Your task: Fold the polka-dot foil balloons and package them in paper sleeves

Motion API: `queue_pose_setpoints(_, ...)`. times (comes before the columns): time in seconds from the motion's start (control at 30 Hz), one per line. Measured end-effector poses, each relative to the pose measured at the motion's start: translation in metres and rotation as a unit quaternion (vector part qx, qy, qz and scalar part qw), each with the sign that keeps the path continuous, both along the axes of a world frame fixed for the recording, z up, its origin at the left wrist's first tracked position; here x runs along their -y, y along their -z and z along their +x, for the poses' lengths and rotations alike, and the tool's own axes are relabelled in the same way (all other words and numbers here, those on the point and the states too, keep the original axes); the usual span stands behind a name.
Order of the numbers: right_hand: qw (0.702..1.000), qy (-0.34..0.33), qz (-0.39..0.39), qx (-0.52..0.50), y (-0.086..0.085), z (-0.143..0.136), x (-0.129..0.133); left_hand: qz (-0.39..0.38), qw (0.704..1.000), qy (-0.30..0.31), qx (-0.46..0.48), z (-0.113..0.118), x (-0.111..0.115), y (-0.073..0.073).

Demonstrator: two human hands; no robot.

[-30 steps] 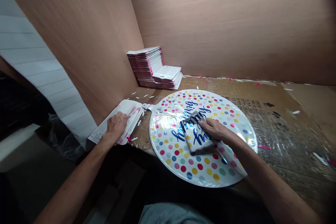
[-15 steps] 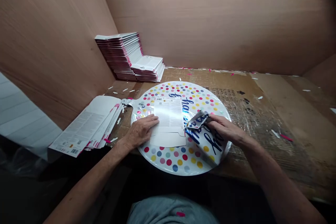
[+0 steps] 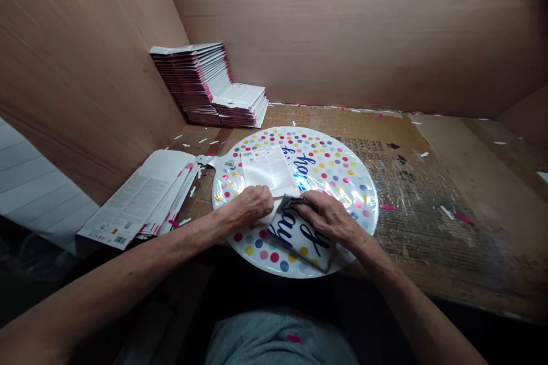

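Silvery folded foil (image 3: 295, 234), clamped in the right hand (image 3: 331, 217), is best held square to the white packet (image 3: 268, 168), whose flap the left hand (image 3: 250, 203) seems to pinch; rest that packet flat on the dotted balloon (image 3: 342, 171), beside loose packets (image 3: 135, 197), the tall stack (image 3: 184, 82) beyond

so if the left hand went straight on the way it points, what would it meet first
Probably the near edge of the folded foil piece, just ahead of the left hand, then the fingers of the right hand; their exact heights are hard to judge.
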State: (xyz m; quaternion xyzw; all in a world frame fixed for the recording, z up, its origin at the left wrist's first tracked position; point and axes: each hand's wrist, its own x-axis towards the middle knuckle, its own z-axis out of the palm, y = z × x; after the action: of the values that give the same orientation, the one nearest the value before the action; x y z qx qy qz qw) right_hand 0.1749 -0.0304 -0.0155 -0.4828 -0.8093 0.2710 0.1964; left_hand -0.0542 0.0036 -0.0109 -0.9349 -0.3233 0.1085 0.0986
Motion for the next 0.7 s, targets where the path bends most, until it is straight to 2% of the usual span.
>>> queue_pose_setpoints(0.1,0.992,0.096,0.077,-0.026,0.008,-0.015,-0.007,-0.006,0.999,-0.016,0.038,-0.001,-0.008,-0.004)
queue_pose_setpoints(0.2,0.974,0.207,0.095,0.016,0.019,-0.026,-0.011,0.033,0.998,-0.029,0.049,-0.002,-0.011,-0.008)
queue_pose_setpoints(0.27,0.972,0.220,0.064,0.051,0.021,-0.027,-0.014,0.058,0.997,-0.026,0.051,-0.001,-0.011,-0.011)
queue_pose_setpoints(0.37,0.974,0.207,-0.008,0.089,0.013,-0.024,-0.020,0.088,0.994,-0.022,0.061,0.004,-0.010,-0.017)
queue_pose_setpoints(0.5,0.980,0.185,-0.066,0.034,0.003,-0.020,-0.029,0.099,0.993,-0.011,0.067,0.012,-0.013,-0.024)
queue_pose_setpoints(0.6,0.976,0.210,-0.063,0.006,0.004,-0.020,-0.032,0.082,0.993,0.015,0.088,0.014,-0.012,-0.026)
queue_pose_setpoints(0.7,0.963,0.268,-0.018,-0.001,0.009,-0.019,-0.032,0.076,0.976,-0.027,0.202,0.016,-0.004,-0.022)
